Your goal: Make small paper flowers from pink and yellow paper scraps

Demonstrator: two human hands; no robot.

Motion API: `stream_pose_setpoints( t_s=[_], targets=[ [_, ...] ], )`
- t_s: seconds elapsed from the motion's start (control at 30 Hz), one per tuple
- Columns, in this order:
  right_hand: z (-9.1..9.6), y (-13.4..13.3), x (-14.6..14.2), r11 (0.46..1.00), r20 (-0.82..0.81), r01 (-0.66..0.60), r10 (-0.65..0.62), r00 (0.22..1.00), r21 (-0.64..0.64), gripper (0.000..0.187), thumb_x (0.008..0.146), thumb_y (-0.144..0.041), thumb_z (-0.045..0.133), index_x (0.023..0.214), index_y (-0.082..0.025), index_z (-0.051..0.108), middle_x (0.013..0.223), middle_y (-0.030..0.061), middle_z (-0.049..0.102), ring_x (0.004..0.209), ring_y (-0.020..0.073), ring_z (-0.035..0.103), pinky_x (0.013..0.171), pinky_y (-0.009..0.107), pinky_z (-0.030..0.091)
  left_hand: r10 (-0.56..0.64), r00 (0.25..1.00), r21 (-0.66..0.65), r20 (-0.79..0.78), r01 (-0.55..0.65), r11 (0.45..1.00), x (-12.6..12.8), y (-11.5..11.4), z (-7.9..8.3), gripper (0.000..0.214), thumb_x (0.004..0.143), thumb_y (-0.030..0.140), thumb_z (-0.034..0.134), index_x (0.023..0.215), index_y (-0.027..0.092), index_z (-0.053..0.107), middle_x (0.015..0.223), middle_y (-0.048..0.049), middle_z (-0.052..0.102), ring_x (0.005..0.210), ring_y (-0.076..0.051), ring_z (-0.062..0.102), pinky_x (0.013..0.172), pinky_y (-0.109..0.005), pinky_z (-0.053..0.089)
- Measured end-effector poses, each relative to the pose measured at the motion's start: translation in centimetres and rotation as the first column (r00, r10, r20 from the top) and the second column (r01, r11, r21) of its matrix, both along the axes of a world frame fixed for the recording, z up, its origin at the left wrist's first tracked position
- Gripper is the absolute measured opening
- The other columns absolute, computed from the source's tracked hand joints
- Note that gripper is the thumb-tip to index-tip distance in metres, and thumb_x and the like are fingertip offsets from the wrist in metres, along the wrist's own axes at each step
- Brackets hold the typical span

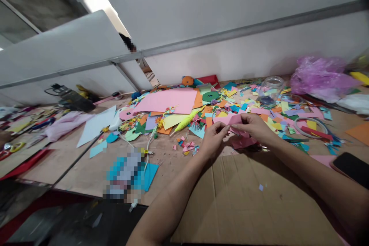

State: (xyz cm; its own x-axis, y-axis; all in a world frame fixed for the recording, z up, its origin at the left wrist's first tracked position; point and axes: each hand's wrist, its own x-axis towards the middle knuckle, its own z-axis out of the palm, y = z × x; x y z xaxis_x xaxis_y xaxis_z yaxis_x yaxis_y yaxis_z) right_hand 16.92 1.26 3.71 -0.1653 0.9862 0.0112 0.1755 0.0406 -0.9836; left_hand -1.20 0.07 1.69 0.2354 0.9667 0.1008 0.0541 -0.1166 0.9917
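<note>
Between my two hands is a piece of pink paper (234, 120), held above the far edge of a brown cardboard sheet (248, 192). My left hand (215, 138) pinches the paper's left side. My right hand (252, 128) grips its right side, fingers bent over the top. More pink paper (243, 142) shows just below the hands; whether it belongs to the same piece I cannot tell. Small pink scraps (190, 147) lie on the table left of my left hand, near a yellow-green pointed tool (187, 120).
Coloured paper scraps cover the table's back, with a large pink sheet (167, 100), a glass jar (270, 91) and a purple plastic bag (323, 78). A dark phone (351, 167) lies at right. At left are a bottle (72, 98), a white cable (147, 153) and a blurred-out object (127, 175).
</note>
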Motion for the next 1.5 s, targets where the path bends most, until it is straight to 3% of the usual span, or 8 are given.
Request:
stream_pose_setpoints(
  t_s=[0.27, 0.63, 0.8, 0.9, 1.0, 1.17, 1.3, 1.5],
  targets=[
    [0.6, -0.5, -0.3, 0.997, -0.02, -0.073, 0.074, 0.997, 0.009, 0.034, 0.068, -0.047, 0.079, 0.077, -0.018, 0.063, 0.074, 0.0004, 0.061, 0.066, 0.0159, 0.055, 0.057, 0.026, 0.041, 0.067, 0.987, -0.039, 0.147, -0.062, 0.997, 0.2, 0.0, 0.0, 0.037, 0.079, 0.051, 0.069, 0.075, 0.016, 0.058, 0.067, 0.0, 0.059, 0.065, -0.012, 0.053, 0.064, -0.025, 0.042],
    [0.5, 0.2, 0.3, 0.988, 0.14, -0.142, 0.132, 0.981, 0.064, 0.026, 0.07, -0.039, 0.075, 0.079, -0.02, 0.06, 0.069, -0.0028, 0.058, 0.062, 0.0141, 0.053, 0.054, 0.025, 0.04, 0.027, 0.996, -0.049, 0.082, -0.023, 0.999, 0.2, 0.2, -0.3, 0.039, 0.077, 0.052, 0.07, 0.07, 0.017, 0.056, 0.064, 0.0021, 0.054, 0.062, -0.011, 0.049, 0.06, -0.024, 0.039],
    [1.9, 0.2, 2.9, 0.989, 0.23, -0.004, -0.03, 0.973, 0.148, 0.028, 0.07, -0.034, 0.072, 0.093, -0.019, 0.065, 0.07, 0.0001, 0.065, 0.064, 0.0167, 0.059, 0.057, 0.028, 0.044, 0.105, 0.982, -0.084, 0.156, -0.093, 0.992, 0.1, 0.0, -0.6, 0.037, 0.078, 0.049, 0.07, 0.069, 0.018, 0.053, 0.064, 0.0027, 0.052, 0.061, -0.01, 0.048, 0.055, -0.021, 0.041],
    [3.8, -1.1, 5.3, 0.96, 0.368, 0.086, -0.185, 0.911, 0.268, 0.019, 0.076, -0.033, 0.069, 0.09, -0.021, 0.068, 0.084, 0.0049, 0.071, 0.075, 0.0197, 0.063, 0.063, 0.031, 0.046, 0.106, 0.971, -0.148, 0.213, -0.075, 0.986, 0.0, 0.0, -0.6, 0.037, 0.076, 0.05, 0.072, 0.072, 0.018, 0.054, 0.065, 0.0023, 0.053, 0.061, -0.01, 0.048, 0.05, -0.02, 0.044],
    [4.9, -2.9, 7.3, 0.954, 0.575, 0.04, -0.211, 0.79, 0.296, 0.009, 0.081, -0.03, 0.064, 0.082, -0.023, 0.071, 0.083, 0.0039, 0.072, 0.075, 0.0206, 0.063, 0.065, 0.032, 0.042, 0.084, 0.955, -0.177, 0.284, -0.034, 0.984, 0.1, 0.0, -0.6, 0.039, 0.073, 0.051, 0.075, 0.075, 0.017, 0.055, 0.068, 0.0014, 0.055, 0.066, -0.011, 0.052, 0.049, -0.019, 0.048],
    [2.6, -5.2, 9.2, 0.985, 0.822, -0.077, -0.087, 0.563, 0.157, 0.013, 0.08, -0.019, 0.065, 0.08, -0.027, 0.076, 0.08, 0.0023, 0.074, 0.073, 0.0214, 0.063, 0.062, 0.031, 0.037, 0.101, 0.944, -0.194, 0.313, -0.041, 0.98, 0.2, 0.2, -0.7, 0.04, 0.07, 0.05, 0.078, 0.077, 0.016, 0.059, 0.073, -0.0014, 0.06, 0.068, -0.011, 0.054, 0.05, -0.019, 0.05],
    [0.9, -6.4, 9.3, 0.981, 0.862, -0.158, -0.019, 0.506, 0.115, 0.013, 0.082, -0.02, 0.066, 0.087, -0.026, 0.076, 0.088, 0.0041, 0.074, 0.079, 0.0229, 0.064, 0.062, 0.031, 0.037, 0.112, 0.947, -0.16, 0.301, -0.065, 0.985, 0.2, 0.3, -0.6, 0.04, 0.069, 0.05, 0.078, 0.072, 0.016, 0.058, 0.069, -0.0008, 0.059, 0.066, -0.011, 0.053, 0.05, -0.019, 0.049],
    [1.2, -6.6, 7.4, 0.979, 0.894, -0.192, 0.027, 0.447, 0.066, 0.008, 0.083, -0.023, 0.068, 0.085, -0.026, 0.075, 0.088, 0.0058, 0.074, 0.08, 0.0247, 0.065, 0.06, 0.031, 0.036, 0.101, 0.95, -0.173, 0.294, -0.051, 0.984, 0.1, 0.2, -0.7, 0.037, 0.071, 0.049, 0.077, 0.077, 0.015, 0.062, 0.072, -0.0019, 0.062, 0.068, -0.011, 0.056, 0.053, -0.018, 0.048]
  ],
)
